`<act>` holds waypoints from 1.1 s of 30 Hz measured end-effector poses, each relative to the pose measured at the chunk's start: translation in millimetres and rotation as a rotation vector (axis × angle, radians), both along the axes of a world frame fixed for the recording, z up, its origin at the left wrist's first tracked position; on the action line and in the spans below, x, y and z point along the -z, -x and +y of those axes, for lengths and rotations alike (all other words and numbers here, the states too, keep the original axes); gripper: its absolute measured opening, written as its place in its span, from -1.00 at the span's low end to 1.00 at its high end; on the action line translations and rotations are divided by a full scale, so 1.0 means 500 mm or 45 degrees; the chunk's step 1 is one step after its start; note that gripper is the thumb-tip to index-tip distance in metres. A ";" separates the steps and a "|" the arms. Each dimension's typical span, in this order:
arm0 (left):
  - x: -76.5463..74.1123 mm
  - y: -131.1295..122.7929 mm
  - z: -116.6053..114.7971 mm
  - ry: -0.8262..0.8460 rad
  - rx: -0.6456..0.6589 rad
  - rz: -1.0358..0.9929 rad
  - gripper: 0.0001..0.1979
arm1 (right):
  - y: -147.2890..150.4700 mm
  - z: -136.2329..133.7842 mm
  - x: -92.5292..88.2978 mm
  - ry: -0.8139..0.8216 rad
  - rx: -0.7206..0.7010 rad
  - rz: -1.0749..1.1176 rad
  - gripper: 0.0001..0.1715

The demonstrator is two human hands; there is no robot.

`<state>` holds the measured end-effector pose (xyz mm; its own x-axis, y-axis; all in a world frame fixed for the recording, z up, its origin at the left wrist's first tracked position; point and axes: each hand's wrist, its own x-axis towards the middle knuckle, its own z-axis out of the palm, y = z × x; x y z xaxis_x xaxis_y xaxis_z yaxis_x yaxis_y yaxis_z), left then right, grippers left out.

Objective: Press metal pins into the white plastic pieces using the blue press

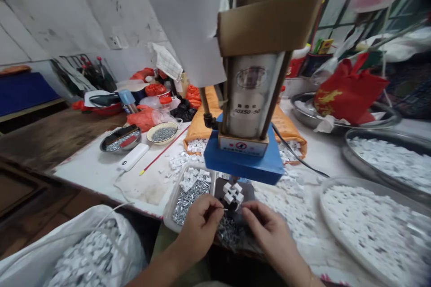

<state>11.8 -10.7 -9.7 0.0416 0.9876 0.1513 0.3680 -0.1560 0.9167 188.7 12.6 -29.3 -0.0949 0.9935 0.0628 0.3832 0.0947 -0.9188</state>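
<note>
My left hand (201, 220) is closed in a pinch on a small, thin metal pin (225, 209), whose tip points to the right. Thumb and fingertips of my right hand (269, 226) are pressed together close by; what they hold, if anything, is too small to make out. Just beyond both hands, a cluster of small white plastic pieces (233, 193) sits on the dark base (248, 192) of a press (244, 161) with a blue head. Loose metal pins (230, 234) lie heaped between my hands. Left of them, a clear plastic tub (167, 219) holds pins and white pieces.
A white sack (101, 219) of pieces stands at lower left. Large round trays (325, 197) of white pieces are on the right. Metal bowl (103, 145), cream bowl (150, 136), white power bank (134, 157) and red stick (164, 150) lie at left. A black cable (299, 159) crosses behind.
</note>
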 end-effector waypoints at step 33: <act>0.012 0.084 0.112 -0.021 -0.138 0.537 -0.86 | 0.040 -0.029 -0.002 0.186 0.050 0.276 -0.58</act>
